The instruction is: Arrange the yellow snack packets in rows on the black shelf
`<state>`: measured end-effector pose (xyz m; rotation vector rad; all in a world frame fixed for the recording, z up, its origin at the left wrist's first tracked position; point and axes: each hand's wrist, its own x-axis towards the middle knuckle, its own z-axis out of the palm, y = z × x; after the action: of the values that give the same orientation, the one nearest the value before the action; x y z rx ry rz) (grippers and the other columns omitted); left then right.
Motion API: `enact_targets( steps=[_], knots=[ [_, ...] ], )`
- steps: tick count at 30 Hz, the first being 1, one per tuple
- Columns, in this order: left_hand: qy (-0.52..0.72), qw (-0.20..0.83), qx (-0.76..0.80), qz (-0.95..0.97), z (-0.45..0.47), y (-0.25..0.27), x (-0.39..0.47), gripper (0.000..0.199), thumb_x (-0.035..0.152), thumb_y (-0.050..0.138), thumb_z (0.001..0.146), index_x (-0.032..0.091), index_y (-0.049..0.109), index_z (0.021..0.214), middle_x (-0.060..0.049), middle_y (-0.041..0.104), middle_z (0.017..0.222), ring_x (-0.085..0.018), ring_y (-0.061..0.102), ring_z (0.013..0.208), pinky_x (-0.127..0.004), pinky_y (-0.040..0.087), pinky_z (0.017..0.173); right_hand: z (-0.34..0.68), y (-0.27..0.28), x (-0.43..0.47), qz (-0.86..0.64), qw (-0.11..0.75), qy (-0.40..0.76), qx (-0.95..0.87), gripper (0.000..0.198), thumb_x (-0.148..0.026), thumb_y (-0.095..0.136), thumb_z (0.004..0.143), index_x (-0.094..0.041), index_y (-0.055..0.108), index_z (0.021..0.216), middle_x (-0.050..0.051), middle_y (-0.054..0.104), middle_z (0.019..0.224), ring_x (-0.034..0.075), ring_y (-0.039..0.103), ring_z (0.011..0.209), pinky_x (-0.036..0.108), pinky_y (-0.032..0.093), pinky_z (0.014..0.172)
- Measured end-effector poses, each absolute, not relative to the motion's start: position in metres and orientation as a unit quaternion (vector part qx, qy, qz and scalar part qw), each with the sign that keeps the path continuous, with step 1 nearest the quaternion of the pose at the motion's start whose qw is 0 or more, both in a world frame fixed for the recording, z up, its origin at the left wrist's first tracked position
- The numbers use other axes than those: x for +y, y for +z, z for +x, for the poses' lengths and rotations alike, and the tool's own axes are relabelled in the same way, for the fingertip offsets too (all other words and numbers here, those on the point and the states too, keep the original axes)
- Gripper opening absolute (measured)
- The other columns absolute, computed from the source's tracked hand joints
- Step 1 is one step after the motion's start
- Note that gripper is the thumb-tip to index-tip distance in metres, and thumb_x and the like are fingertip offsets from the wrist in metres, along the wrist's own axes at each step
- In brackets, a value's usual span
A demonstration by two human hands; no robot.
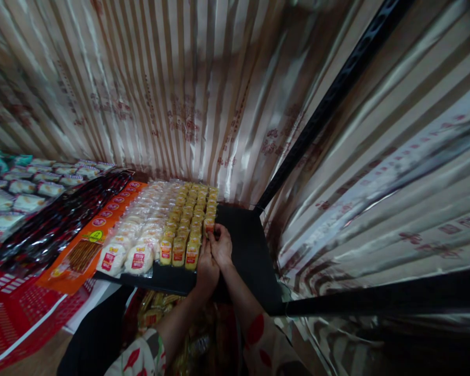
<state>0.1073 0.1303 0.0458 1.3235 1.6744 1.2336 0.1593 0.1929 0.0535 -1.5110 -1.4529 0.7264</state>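
Both hands meet at the front of the rightmost row of small yellow wrapped snack packets (196, 214). My right hand (222, 246) has its thumb and fingers closed around a yellow snack packet with a red label (209, 226). Close against it, my left hand (207, 269) reaches up to the same packet with its fingers together, at the lower edge of it. To the left, the front packets of the other yellow rows (179, 251) stand upright with red-and-white labels facing me. Rows of round white wrapped cakes (139, 258) lie beside them.
The goods lie on a black shelf (250, 250) with a black upright post (317, 125) at its back right. An orange snack bag (82, 250), dark packs (58, 224) and white packs (35, 188) lie left. Below are a red basket (19, 313) and more yellow packets (156, 303).
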Motion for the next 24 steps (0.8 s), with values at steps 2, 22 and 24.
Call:
enact_targets(
  steps=[2, 22, 24],
  knots=[
    [0.471, 0.331, 0.640, 0.509, 0.107, 0.045, 0.131, 0.069, -0.002, 0.037, 0.066, 0.015, 0.044, 0.133, -0.007, 0.042, 0.141, -0.019, 0.027, 0.136, -0.036, 0.019, 0.115, 0.159, 0.053, 0.194, -0.611, 0.443, 0.300, -0.584, 0.022, -0.031, 0.053, 0.075, -0.022, 0.056, 0.095, 0.003, 0.060, 0.091, 0.018, 0.055, 0.086, 0.030, 0.047, 0.078],
    [0.403, 0.310, 0.637, 0.580, 0.090, 0.072, 0.069, 0.047, -0.001, 0.038, 0.069, 0.014, 0.060, 0.107, -0.010, 0.062, 0.109, -0.020, 0.056, 0.104, -0.033, 0.041, 0.098, 0.167, 0.060, 0.128, -0.623, 0.435, 0.342, -0.553, 0.028, -0.027, 0.047, 0.079, -0.019, 0.062, 0.101, 0.006, 0.066, 0.103, 0.017, 0.061, 0.090, 0.030, 0.047, 0.085],
    [0.400, 0.313, 0.625, 0.593, 0.082, 0.070, 0.052, 0.041, 0.000, 0.037, 0.071, 0.016, 0.062, 0.100, -0.008, 0.064, 0.098, -0.018, 0.058, 0.093, -0.031, 0.045, 0.091, 0.167, 0.060, 0.106, -0.617, 0.417, 0.350, -0.568, 0.027, -0.027, 0.045, 0.080, -0.020, 0.063, 0.099, 0.005, 0.066, 0.102, 0.017, 0.062, 0.088, 0.030, 0.048, 0.083]
  ],
)
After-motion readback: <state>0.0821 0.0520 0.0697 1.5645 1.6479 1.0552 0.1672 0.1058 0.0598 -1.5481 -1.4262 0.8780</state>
